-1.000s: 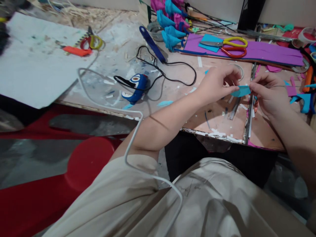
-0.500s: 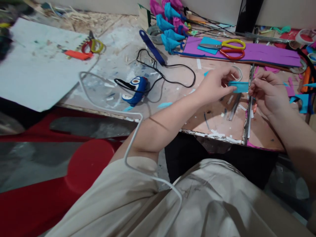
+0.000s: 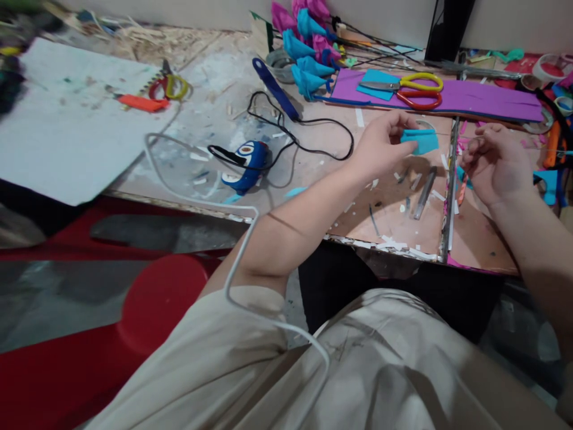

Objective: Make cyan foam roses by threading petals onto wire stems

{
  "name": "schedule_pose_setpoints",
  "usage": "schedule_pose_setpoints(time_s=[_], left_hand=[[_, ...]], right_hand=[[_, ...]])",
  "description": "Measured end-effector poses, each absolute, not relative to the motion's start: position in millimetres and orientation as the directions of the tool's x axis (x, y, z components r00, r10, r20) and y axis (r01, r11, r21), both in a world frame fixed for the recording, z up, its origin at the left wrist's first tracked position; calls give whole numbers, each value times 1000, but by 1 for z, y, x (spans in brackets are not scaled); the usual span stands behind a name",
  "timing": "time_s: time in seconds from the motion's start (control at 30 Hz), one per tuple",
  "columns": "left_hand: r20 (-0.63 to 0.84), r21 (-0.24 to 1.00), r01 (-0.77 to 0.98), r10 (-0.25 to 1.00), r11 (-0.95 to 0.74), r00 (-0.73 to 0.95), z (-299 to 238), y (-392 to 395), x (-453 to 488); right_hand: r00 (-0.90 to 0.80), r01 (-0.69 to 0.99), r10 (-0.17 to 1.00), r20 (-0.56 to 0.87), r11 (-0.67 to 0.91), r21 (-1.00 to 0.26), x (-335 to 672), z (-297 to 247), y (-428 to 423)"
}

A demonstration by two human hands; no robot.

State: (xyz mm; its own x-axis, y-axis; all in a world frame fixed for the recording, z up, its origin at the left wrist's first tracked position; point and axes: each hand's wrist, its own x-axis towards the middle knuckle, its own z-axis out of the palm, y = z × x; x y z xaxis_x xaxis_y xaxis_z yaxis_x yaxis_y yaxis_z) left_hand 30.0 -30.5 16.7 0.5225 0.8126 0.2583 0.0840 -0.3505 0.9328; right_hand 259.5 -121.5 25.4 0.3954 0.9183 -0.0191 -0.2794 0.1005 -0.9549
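Note:
My left hand [image 3: 388,142] pinches a small bright-blue sheet [image 3: 425,142], folded or rolled along its upper edge, between thumb and fingers above the worktable. Whether the sheet is paper or foam I cannot tell. To its right, my right hand [image 3: 504,170] is raised with its fingers curled together, apart from the sheet. A thin wire seems to run from the sheet's upper edge to these fingers and on past them to the right. Behind my left hand lies a roll of tape [image 3: 425,124], partly hidden. A clear stick [image 3: 424,194] rests on the table below the sheet.
Scissors [image 3: 421,89] lie on purple sheets [image 3: 487,98] at the back, beside pink and blue paper flowers [image 3: 308,71]. Left of my arm are a blue glue gun [image 3: 248,164] with black cord, a white board [image 3: 76,119] and a grey cable [image 3: 201,202]. Paper scraps litter the table.
My left hand has moved slightly up and left with the blue sheet. The right hand's fingers have come away from the sheet's right edge, leaving a wider gap.

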Motion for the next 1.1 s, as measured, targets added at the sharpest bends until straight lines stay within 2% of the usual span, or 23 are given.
schedule_pose_setpoints(time_s=[0.17,0.33,0.5,0.67,0.87,1.0,1.1], left_hand=[[245,933,120,846,-338,473,16,-29,30],[203,947,113,831,-302,518,16,-30,31],[188,954,95,819,-283,543,16,-25,29],[223,944,78,792,-321,569,17,-21,24],[292,921,36,746,-389,598,4,-15,27],[352,893,15,719,-449,599,-4,-12,29],[366,883,7,696,-470,617,-4,-11,28]], right_hand=[[322,-299,947,-1,100,-949,284,24,-117],[264,-256,964,41,111,-960,267,33,-125],[224,-247,975,2,59,-967,240,47,-136],[188,-194,982,17,54,-980,241,45,-138],[57,-166,998,-34,-24,-986,244,39,-140],[65,-148,997,-43,-33,-988,237,42,-142],[135,-87,991,19,31,-996,234,41,-143]])
